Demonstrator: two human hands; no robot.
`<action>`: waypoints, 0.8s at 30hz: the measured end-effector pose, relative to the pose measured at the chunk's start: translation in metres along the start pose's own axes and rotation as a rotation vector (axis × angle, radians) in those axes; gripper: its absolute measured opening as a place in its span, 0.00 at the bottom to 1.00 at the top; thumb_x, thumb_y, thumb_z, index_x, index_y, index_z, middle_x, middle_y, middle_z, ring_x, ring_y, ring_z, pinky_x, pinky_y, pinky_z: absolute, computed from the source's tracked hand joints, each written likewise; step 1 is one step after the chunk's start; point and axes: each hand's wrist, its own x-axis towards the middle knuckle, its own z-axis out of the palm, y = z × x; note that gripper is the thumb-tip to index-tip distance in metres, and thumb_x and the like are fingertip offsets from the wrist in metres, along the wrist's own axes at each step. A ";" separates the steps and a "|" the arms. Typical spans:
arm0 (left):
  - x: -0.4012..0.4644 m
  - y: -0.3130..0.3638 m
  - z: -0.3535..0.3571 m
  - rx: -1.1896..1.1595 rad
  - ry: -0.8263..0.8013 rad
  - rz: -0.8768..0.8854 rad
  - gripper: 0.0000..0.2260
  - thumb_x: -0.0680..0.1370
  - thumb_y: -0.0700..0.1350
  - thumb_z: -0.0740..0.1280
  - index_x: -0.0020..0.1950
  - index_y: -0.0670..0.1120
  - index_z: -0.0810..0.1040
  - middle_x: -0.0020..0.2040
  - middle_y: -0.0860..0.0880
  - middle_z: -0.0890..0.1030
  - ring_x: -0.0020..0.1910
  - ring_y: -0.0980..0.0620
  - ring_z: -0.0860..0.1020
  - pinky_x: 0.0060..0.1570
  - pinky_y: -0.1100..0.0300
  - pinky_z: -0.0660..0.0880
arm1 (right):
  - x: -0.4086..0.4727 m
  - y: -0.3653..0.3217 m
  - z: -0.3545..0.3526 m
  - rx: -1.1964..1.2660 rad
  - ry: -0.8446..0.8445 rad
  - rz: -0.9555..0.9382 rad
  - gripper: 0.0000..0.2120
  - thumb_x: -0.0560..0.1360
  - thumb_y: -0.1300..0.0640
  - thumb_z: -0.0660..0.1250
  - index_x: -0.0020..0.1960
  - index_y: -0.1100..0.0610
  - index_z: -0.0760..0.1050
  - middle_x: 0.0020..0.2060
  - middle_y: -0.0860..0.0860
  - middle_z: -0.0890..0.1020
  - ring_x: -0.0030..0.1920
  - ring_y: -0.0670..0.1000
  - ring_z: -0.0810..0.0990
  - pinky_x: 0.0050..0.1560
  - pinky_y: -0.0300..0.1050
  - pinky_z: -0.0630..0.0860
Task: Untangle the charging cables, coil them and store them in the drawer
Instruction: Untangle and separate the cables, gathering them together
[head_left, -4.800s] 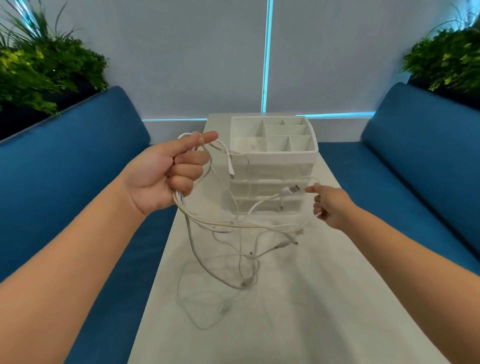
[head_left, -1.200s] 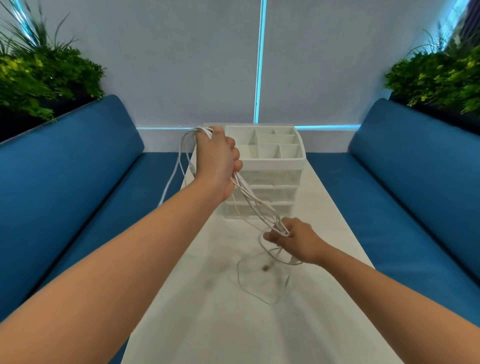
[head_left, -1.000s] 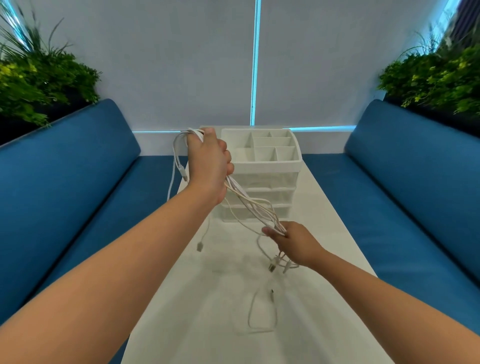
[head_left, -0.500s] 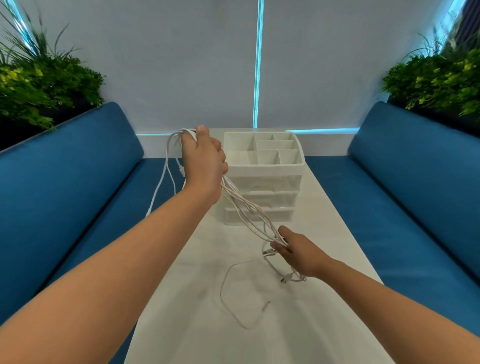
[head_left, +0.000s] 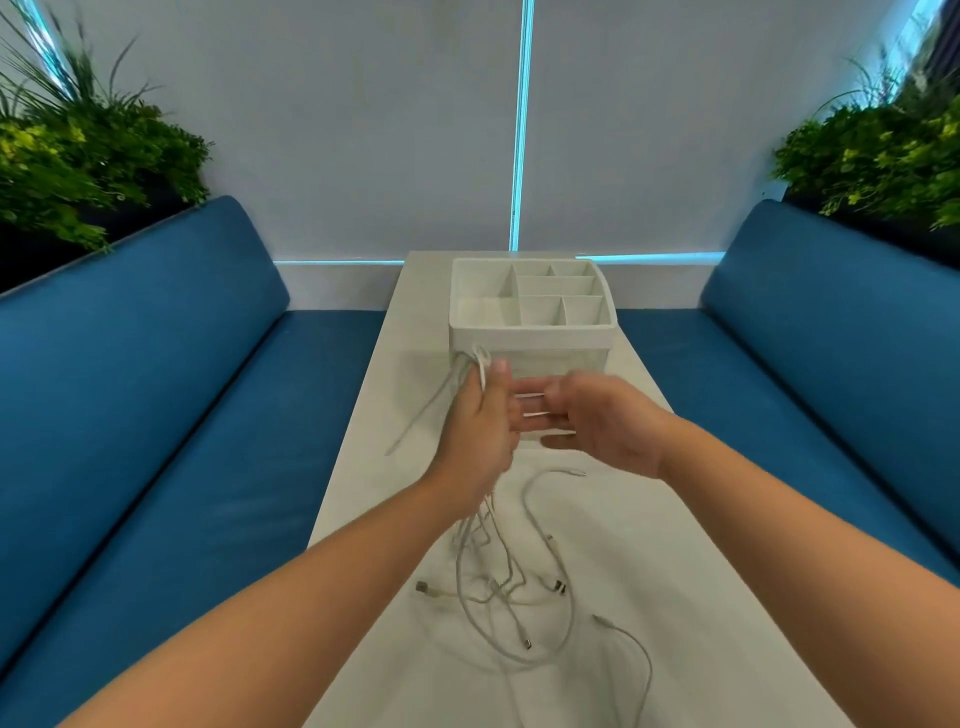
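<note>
Above a smooth pale tabletop (head_left: 701, 545), the left hand (head_left: 480, 421) grips a bunch of thin white charging cables (head_left: 511, 566); their tangled loops trail down onto the near surface. Just right, the right hand (head_left: 605, 423) is blurred, its grip loosely open. Beyond stands a white plastic drawer organiser (head_left: 530, 312) with boxy compartments.

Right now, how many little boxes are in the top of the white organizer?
6 in the organizer: one big left, two small at the back, one wide in the middle, two at the front.
</note>
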 end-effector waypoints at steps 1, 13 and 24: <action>-0.004 -0.004 0.004 0.021 -0.025 0.007 0.14 0.85 0.55 0.51 0.46 0.51 0.68 0.22 0.58 0.70 0.19 0.62 0.65 0.21 0.68 0.60 | 0.003 -0.004 0.005 0.063 0.014 0.034 0.28 0.68 0.43 0.65 0.61 0.60 0.76 0.52 0.54 0.81 0.53 0.54 0.79 0.60 0.51 0.69; -0.027 -0.053 0.013 0.170 -0.215 -0.007 0.13 0.86 0.51 0.52 0.44 0.49 0.67 0.29 0.57 0.66 0.25 0.59 0.62 0.27 0.65 0.61 | 0.013 -0.004 0.038 0.156 0.113 0.235 0.11 0.79 0.52 0.66 0.42 0.57 0.74 0.30 0.49 0.75 0.34 0.49 0.75 0.23 0.37 0.71; -0.047 -0.079 0.009 0.692 -0.429 0.054 0.16 0.83 0.61 0.49 0.46 0.52 0.65 0.33 0.51 0.70 0.31 0.52 0.68 0.38 0.53 0.67 | 0.027 0.010 0.026 0.319 0.228 0.347 0.10 0.81 0.54 0.62 0.48 0.60 0.75 0.27 0.47 0.69 0.22 0.42 0.63 0.26 0.36 0.67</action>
